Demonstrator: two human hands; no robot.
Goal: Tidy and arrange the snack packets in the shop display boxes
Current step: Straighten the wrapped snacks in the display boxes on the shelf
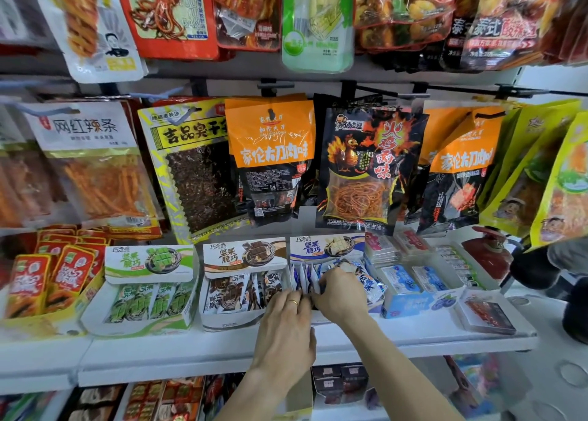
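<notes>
Gripping blue packets (305, 277) in the blue box (327, 245), right hand (342, 295).

Both hands are in the blue-and-white box (327, 249), and the blue packets (305, 277) there stand packed tight, so fingers have little room to slip between them. Right above, the hanging black chicken bag (366, 169) and the orange bag (270, 153) dip low over the boxes, so a hand has to come in from the front, under them. The brown box (245, 255) sits close on the left and the blueberry box (410, 293) close on the right, but the white shelf edge (191, 347) in front is bare.
</notes>
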